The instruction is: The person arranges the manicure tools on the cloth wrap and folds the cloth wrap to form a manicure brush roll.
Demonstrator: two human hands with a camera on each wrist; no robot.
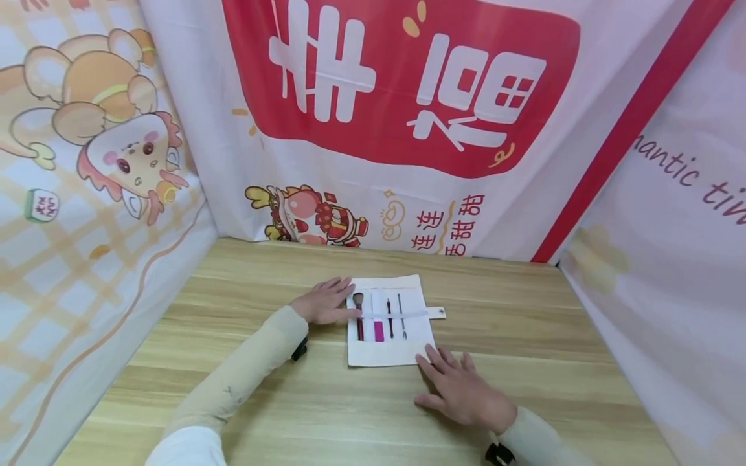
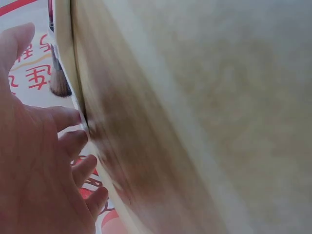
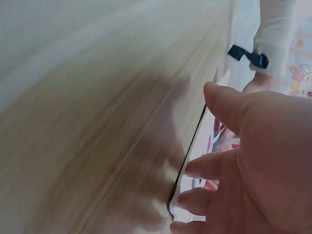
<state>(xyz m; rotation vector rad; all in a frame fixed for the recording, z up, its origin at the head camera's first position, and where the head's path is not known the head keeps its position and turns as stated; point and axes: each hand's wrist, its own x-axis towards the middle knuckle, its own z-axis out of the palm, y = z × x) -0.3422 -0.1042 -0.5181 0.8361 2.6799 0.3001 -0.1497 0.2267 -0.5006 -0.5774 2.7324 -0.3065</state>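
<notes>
"Describe the room."

"Looks walled in printed cloth (image 1: 408, 165): a red panel (image 1: 396, 84) at upper centre, a cartoon (image 1: 105, 110) at upper left. Wood-grained table (image 1: 350, 414) across the bottom."

"And the pouch (image 1: 384, 355)?"

"Lies open, flat and white at lower centre, with a tab (image 1: 436, 313) at right. Holds a brush (image 1: 358, 299), a pink block (image 1: 379, 331) and two thin tools (image 1: 390, 317) under a band (image 1: 415, 314)."

"And the grip?"

"Spread, both: left hand (image 1: 327, 302) at the left edge, right hand (image 1: 460, 391) at the lower-right corner."

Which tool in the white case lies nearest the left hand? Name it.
The brush with the broad bristle head, leftmost; the others lie farther right.
</notes>
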